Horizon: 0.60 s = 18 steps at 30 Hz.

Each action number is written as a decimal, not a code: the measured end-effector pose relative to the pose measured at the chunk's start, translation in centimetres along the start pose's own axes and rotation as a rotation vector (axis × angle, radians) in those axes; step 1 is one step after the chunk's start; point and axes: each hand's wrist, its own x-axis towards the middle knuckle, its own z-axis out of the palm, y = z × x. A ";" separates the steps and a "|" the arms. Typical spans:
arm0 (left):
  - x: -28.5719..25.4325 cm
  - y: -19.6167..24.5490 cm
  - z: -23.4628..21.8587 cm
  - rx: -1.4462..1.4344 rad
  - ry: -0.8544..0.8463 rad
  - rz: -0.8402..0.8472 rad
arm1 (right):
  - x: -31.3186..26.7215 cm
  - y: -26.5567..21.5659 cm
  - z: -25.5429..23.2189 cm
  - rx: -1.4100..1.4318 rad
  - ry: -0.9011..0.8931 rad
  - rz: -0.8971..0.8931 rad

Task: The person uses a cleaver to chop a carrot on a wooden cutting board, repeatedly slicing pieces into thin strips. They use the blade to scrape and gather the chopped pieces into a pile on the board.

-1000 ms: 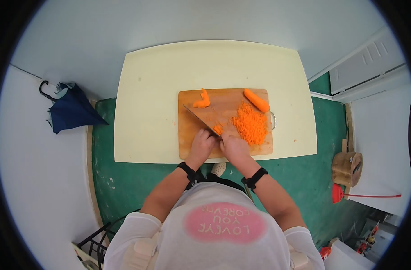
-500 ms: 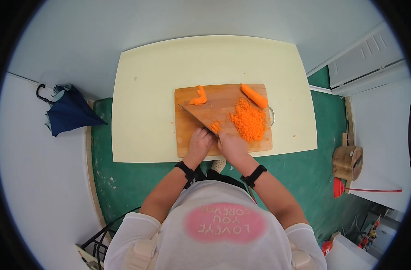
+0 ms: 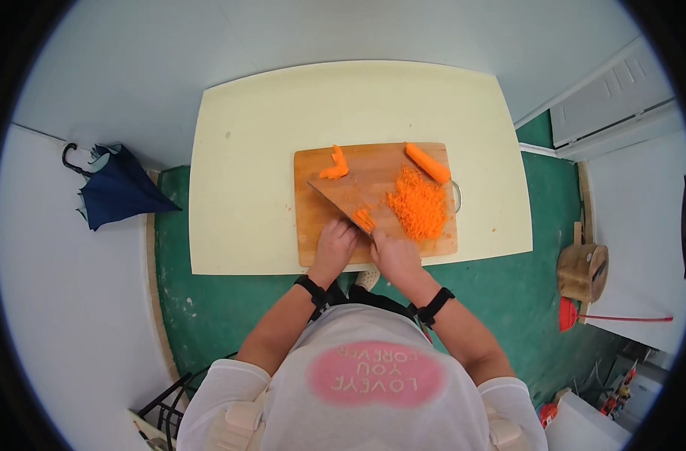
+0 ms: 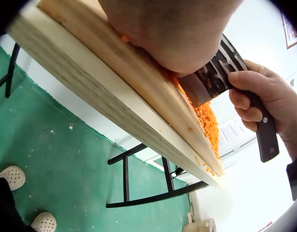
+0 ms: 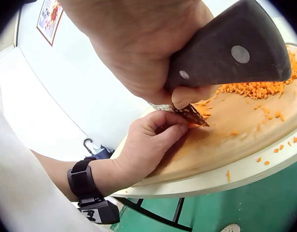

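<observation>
My right hand (image 3: 397, 257) grips the black handle (image 5: 226, 48) of a broad knife (image 3: 335, 201), its blade slanting across the wooden cutting board (image 3: 313, 218). Close to the blade's near side, my left hand (image 5: 146, 145) has curled fingers pinching a small orange carrot piece (image 5: 192, 125), mostly hidden by the fingers. Thin carrot strips (image 3: 364, 219) lie against the blade's far side. A heap of chopped carrot (image 3: 419, 207) covers the board's right part, below a whole peeled carrot (image 3: 428, 164). Curved carrot pieces (image 3: 335, 164) rest at the upper left.
The board lies at the near edge of a pale table (image 3: 260, 113), with its metal handle (image 3: 458, 197) on the right. Carrot crumbs (image 5: 267, 163) dot the table rim. A blue umbrella (image 3: 125, 186) leans at the left wall; a wooden bucket (image 3: 581, 272) stands on the right.
Relative to the board, the knife and right hand have shifted slightly right and toward the body. More of the strips beside the blade show. The left hand has stayed nearly in place.
</observation>
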 end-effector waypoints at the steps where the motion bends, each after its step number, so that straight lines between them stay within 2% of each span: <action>1: -0.1 0.0 0.0 -0.002 -0.006 -0.003 | 0.1 -0.1 0.2 -0.006 -0.023 0.027; 5: 0.1 0.4 -0.3 -0.020 -0.027 -0.021 | 1.5 0.0 1.0 0.014 -0.069 0.024; 8: 0.1 0.1 -0.3 -0.013 -0.021 -0.002 | 2.1 0.4 0.5 0.060 0.007 -0.035; 18: -0.5 -0.3 -0.1 -0.014 -0.039 0.007 | -0.3 0.4 -0.1 -0.003 -0.023 0.014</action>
